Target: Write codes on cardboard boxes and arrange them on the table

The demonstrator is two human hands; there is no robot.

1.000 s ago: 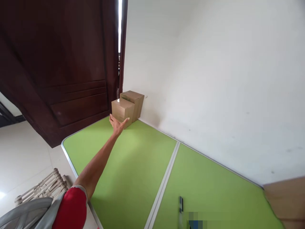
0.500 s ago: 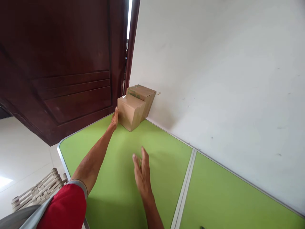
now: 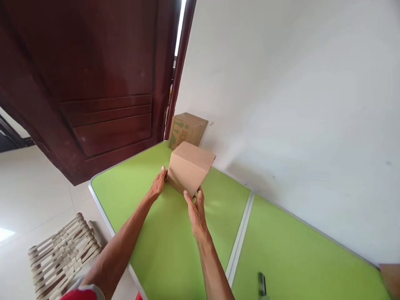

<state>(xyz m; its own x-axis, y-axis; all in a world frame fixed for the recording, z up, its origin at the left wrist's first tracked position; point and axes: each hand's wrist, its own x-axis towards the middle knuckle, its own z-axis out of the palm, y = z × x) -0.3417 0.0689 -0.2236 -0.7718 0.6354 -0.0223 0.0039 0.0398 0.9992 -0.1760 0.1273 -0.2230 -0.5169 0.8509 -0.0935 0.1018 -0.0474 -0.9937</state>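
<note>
A plain brown cardboard box [image 3: 189, 168] sits between my two hands, turned at an angle, its near lower edge at or just above the green table. My left hand [image 3: 159, 181] presses against the box's left side, fingers partly hidden behind it. At the near right corner, my right hand [image 3: 196, 208] grips the box with the thumb on the front face and fingers underneath. Behind it stands a second cardboard box [image 3: 187, 127] with green printing, touched by neither hand.
The green folding table [image 3: 150, 246] has a pale seam [image 3: 240, 237] and borders a white wall [image 3: 296, 104]. A dark red door [image 3: 118, 83] stands at left, with a woven stool [image 3: 65, 256] below. A black object [image 3: 261, 284] lies near the front; a brown box-like corner [image 3: 390, 277] shows far right.
The plain box has come away from the printed box, toward me and to the right, and has turned. My right hand has reached forward and taken hold of its corner.
</note>
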